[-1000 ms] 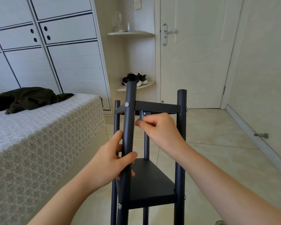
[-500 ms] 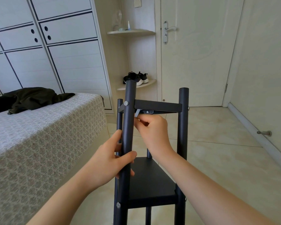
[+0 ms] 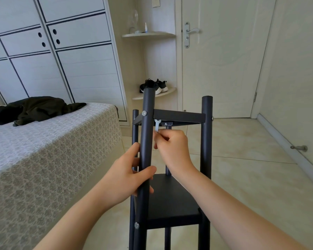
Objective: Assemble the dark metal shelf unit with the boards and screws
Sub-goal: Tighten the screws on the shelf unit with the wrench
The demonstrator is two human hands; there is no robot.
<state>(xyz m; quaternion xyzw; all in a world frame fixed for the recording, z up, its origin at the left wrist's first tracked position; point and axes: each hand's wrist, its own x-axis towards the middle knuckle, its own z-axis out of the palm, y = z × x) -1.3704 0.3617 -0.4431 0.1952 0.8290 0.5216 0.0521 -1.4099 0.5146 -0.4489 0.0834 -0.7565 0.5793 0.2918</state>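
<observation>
Dark matte metal shelf unit (image 3: 172, 204) upright on the glossy beige tile floor (image 3: 242, 159), just beside the patterned bed (image 3: 43, 150).
Round tube posts run vertical; flat dark boards sit horizontal between them, silver screw heads at the joints. Your left hand (image 3: 128, 179) is wrapped around the near-left post (image 3: 146, 141). Your right hand (image 3: 172, 148) pinches a small flat silver wrench (image 3: 157, 125), its long axis pointing up to the underside of the top board (image 3: 179, 117), near-left corner.

A dark garment (image 3: 34, 109) lies on the patterned bed (image 3: 43, 150) beside a white wardrobe (image 3: 52, 51), black shoes (image 3: 153, 86) sit on a corner shelf (image 3: 163, 93), and a closed door (image 3: 222, 60) meets the tiled floor (image 3: 251, 168).
</observation>
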